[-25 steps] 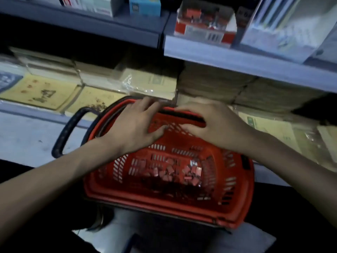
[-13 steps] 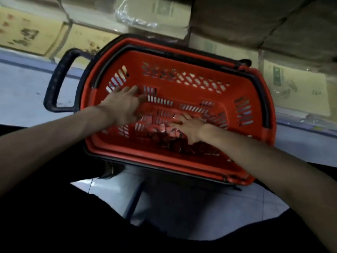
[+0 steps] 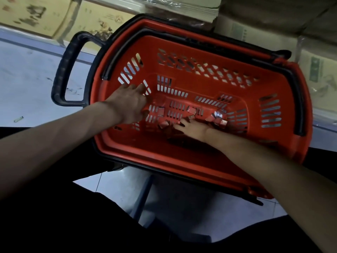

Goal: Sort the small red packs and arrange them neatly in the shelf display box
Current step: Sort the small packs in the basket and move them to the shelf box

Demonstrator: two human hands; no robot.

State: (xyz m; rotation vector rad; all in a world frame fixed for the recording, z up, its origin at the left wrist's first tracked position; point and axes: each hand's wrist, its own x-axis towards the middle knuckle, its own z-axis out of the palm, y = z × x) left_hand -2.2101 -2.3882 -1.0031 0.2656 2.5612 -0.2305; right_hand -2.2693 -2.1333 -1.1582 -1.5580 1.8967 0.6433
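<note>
Landmark: red basket [image 3: 142,143]. Its black handle [image 3: 62,73] juts from the left end. The left grip [image 3: 130,105] is inside the left end, fingers apart and relaxed against the slotted wall, holding nothing. Small red packs [image 3: 191,110] lie scattered over the basket floor, centre to right. The right grip [image 3: 193,127] is low at the near side, fingers laid nearly straight on the packs.
</note>
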